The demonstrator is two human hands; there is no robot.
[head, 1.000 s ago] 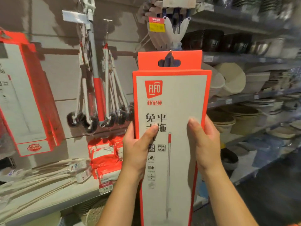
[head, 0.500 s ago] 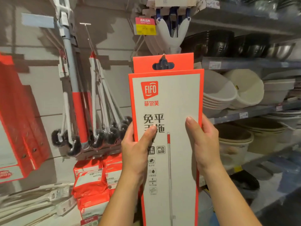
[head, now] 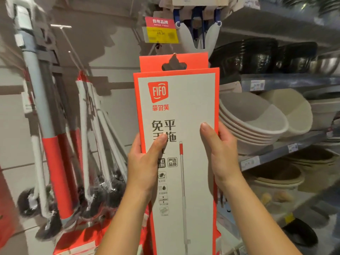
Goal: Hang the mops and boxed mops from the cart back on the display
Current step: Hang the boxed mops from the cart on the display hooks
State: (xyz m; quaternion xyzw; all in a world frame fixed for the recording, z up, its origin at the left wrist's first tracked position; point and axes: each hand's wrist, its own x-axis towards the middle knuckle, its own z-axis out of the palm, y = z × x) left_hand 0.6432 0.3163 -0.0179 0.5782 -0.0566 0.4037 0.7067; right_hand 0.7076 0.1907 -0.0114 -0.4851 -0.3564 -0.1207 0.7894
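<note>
A tall boxed mop (head: 185, 111), white with an orange border and a FIFO logo, stands upright in front of me. My left hand (head: 143, 164) grips its left edge with the thumb across the front. My right hand (head: 219, 150) grips the right edge the same way. The box's orange hang tab (head: 173, 61) with its cut-out hole sits just below a red and yellow price tag (head: 160, 30) on the display wall. Whether a hook passes through the hole cannot be told.
Several white and red mops (head: 55, 162) with dark heads hang on the wall at left. Orange packets (head: 81, 242) lie below them. Blue-handled items (head: 198, 21) hang above the box. Shelves at right hold stacked pale basins (head: 253, 122) and black bowls (head: 257, 56).
The box has been raised higher toward the price tag, and my view has tilted up and come closer. Both hands keep the same hold on it.
</note>
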